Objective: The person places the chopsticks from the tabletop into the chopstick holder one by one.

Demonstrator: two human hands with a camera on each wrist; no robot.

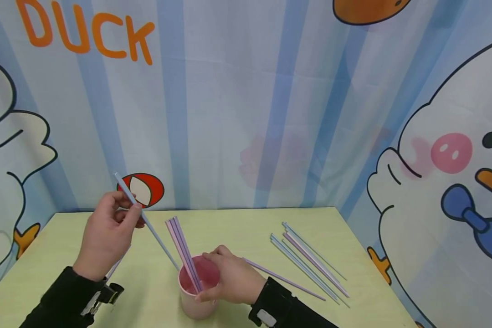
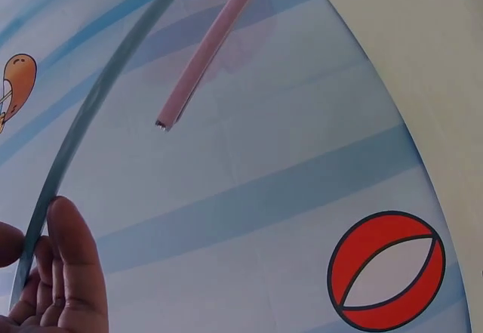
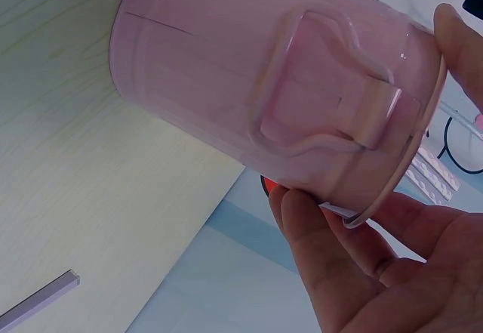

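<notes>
While your right hand (image 1: pixel 235 275) curls its thumb and fingers over the rim of the smooth, glossy pink cylindrical cup (image 1: pixel 198 310), the cup sits near the front of the table, mouth up. The right wrist view shows a loop-shaped pink handle (image 3: pixel 376 114) on its wall. Straight, slender lilac sticks (image 1: pixel 184 253) lean together inside, tops toward your left. Your left hand (image 1: pixel 110 228) pinches a long, thin pale-blue stick (image 1: pixel 160 239) between thumb and fingers; its lower end slopes to the cup's left rim, contact not determinable.

Step in hand, in your notes' judgement: bringing the blue stick to the cup. The next move would call for lifting its low end over the rim and tipping it more upright, cup held steady.

Farther off, one loose lilac stick (image 1: pixel 284 279) lies right of the cup; the right wrist view shows a squared stick end. Beyond it, blue and lilac sticks (image 1: pixel 316 265) lie loosely side by side on the pale-yellow, faintly wood-grained table (image 1: pixel 246 237). Behind hangs a creased blue-and-white striped backdrop (image 1: pixel 225 114) with printed cartoon figures.
</notes>
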